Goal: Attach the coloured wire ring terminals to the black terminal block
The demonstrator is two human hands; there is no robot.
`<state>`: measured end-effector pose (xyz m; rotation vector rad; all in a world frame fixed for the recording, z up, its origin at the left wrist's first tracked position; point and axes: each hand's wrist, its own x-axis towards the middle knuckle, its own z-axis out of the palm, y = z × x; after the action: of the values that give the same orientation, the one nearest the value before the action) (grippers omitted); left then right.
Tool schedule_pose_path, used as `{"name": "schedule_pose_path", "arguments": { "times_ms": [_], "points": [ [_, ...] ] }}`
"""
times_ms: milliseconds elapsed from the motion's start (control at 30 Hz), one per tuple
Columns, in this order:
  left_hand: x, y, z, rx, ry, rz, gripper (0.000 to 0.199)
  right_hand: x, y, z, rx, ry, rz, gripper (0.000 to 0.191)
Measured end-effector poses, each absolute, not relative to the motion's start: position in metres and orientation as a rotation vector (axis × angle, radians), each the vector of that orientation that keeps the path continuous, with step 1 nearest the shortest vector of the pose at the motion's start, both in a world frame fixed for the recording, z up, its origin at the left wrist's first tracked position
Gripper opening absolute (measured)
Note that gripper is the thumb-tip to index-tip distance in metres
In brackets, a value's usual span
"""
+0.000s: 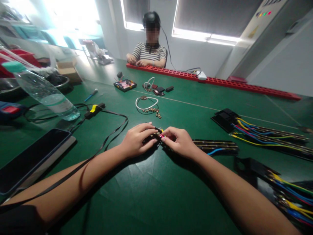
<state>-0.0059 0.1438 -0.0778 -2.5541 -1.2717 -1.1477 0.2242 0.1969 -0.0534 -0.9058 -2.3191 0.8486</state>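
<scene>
My left hand (140, 139) is closed over the near-left end of a black strip (216, 147) with brass-coloured rails, lying on the green table. My right hand (180, 142) is beside it, thumb and forefinger pinched on a small red wire (161, 135) at that same end. Both hands' fingertips almost meet there and hide most of the joint. A blue wire (215, 151) shows on the strip to the right of my right hand. Just beyond my hands lie a white cord loop (146, 103) and several small brass pieces (154, 111).
On the right lie more black strips (271, 137) with coloured wires. To the left are a phone (34, 160), a tilted water bottle (46, 94), a black cable (117, 127) and a screwdriver (91, 94). A person (150, 49) sits across, behind a red perforated rail (220, 81).
</scene>
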Motion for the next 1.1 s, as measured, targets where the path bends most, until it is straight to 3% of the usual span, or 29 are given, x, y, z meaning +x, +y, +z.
{"name": "schedule_pose_path", "arguments": {
  "times_ms": [533,1100],
  "points": [
    [-0.0034,0.1394,-0.0766,-2.412,-1.298,-0.923,0.038,0.2237,0.1971,-0.0556,-0.89,-2.332,0.836,0.013],
    [-0.0032,0.1386,-0.0768,-2.432,-1.289,-1.026,0.021,0.224,0.1954,-0.0511,-0.851,-2.447,0.688,0.005]
  ]
}}
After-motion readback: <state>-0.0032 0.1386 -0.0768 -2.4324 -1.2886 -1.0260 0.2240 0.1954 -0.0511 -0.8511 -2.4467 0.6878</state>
